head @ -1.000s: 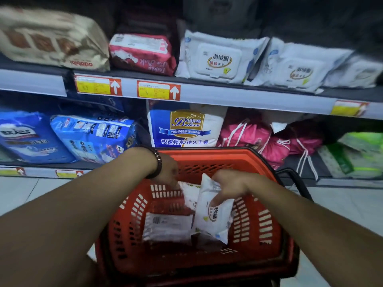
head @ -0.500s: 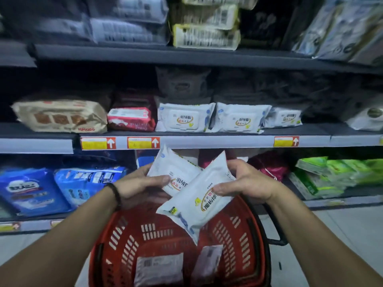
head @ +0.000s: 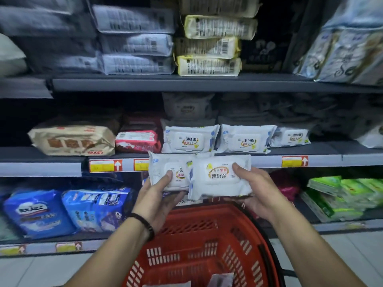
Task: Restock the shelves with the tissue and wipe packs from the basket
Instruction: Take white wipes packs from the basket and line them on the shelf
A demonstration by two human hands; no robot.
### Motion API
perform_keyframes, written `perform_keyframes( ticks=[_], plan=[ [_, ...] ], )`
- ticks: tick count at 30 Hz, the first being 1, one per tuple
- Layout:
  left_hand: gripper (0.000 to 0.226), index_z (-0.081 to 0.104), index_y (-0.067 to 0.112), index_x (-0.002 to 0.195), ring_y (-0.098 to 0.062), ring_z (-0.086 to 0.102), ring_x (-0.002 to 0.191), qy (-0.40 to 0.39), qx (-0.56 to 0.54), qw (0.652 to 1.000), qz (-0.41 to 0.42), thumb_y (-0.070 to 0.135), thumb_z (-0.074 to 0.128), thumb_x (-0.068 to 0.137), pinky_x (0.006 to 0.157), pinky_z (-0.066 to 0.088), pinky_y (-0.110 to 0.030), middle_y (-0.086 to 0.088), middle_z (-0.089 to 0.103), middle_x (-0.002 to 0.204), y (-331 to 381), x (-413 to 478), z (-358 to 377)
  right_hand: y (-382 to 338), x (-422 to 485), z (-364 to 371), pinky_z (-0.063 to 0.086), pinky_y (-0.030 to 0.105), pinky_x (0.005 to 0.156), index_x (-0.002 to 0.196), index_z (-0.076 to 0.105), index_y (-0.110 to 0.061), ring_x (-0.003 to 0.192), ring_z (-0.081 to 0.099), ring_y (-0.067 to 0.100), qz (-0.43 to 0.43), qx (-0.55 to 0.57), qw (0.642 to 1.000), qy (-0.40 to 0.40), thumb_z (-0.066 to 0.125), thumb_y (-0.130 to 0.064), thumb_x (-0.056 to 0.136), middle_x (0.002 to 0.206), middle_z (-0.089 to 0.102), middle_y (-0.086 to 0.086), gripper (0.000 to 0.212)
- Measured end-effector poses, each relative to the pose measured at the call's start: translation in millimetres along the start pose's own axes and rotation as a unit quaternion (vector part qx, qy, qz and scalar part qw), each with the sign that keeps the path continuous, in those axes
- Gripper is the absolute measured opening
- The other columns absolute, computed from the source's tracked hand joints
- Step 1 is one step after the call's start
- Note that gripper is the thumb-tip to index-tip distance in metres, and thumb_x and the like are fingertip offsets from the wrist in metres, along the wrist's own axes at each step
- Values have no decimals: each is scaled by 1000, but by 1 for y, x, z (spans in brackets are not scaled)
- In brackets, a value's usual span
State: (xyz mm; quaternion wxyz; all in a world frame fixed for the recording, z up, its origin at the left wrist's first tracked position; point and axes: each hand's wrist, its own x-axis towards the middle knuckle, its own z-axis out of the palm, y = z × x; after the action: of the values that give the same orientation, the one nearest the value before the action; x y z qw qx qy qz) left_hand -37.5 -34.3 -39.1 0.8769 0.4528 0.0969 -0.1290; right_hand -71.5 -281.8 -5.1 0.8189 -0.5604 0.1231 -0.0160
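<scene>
Two white wipe packs are held up side by side in front of the middle shelf's edge [head: 269, 160]. My left hand [head: 157, 197] grips the left wipe pack [head: 163, 168], thumb on its lid. My right hand [head: 257, 193] grips the right wipe pack [head: 217, 177], which overlaps the left one and shows its label upside down. Matching white wipe packs [head: 189, 139] lie in a row on the middle shelf just above and behind. The red basket [head: 207, 241] stands below my hands, with more packs [head: 221, 279] showing at its bottom.
A beige pack [head: 72, 139] and a red pack [head: 137, 140] sit left of the white row. Blue packs [head: 97, 208] and green packs [head: 342, 195] fill the lower shelf. Grey and yellow packs [head: 207, 46] are stacked on the top shelf. Tiled floor runs beside the basket.
Both hands lifted a wipe pack each out of the basket and raised them to the middle shelf's edge. The packs turned from tilted to nearly level.
</scene>
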Motion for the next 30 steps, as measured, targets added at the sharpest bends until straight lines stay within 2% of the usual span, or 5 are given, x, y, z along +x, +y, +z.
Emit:
perform_keyframes(
  ticks=[12, 18, 21, 25, 30],
  plan=[
    [71, 70, 23, 127, -43, 71, 115, -50, -156, 986, -7, 68, 73, 72, 101, 50, -70, -20, 74, 124, -4, -6, 35, 54, -7, 98, 60, 21, 71, 118, 69, -5, 93, 79, 17, -202, 166, 943, 208, 70, -1, 98, 99, 82, 3, 21],
    [64, 57, 19, 142, -35, 67, 124, -4, -124, 987, 98, 28, 79, 83, 107, 48, -65, -15, 70, 134, -2, 3, 29, 73, -6, 102, 64, 38, 85, 115, 68, -14, 102, 78, 26, -109, -31, 982, 152, 97, -29, 71, 115, 77, 17, 55],
    [58, 62, 19, 137, -33, 72, 117, 8, -80, 991, 107, 25, 80, 82, 103, 51, -65, -12, 75, 126, 7, 3, 22, 53, -4, 84, 48, 37, 109, 139, 40, -29, 131, 51, 16, -205, -372, 888, 178, 94, -57, 45, 146, 42, 2, 112],
    [46, 68, 19, 127, -31, 76, 107, 0, 34, 996, 84, 19, 84, 83, 100, 55, -63, -10, 79, 115, 7, 0, 11, 16, -16, 68, 30, 30, 123, 160, 28, -45, 158, 9, 9, -326, -615, 711, -97, 81, -35, 69, 169, -3, -21, 105],
    [47, 68, 13, 127, -34, 76, 107, -19, 71, 994, 81, 13, 83, 83, 100, 56, -59, -14, 79, 114, 10, -7, 7, 24, -9, 71, 35, 37, 123, 162, 33, -31, 151, 23, 14, -350, -669, 641, -136, 75, -43, 67, 163, 22, -17, 104]
  ],
)
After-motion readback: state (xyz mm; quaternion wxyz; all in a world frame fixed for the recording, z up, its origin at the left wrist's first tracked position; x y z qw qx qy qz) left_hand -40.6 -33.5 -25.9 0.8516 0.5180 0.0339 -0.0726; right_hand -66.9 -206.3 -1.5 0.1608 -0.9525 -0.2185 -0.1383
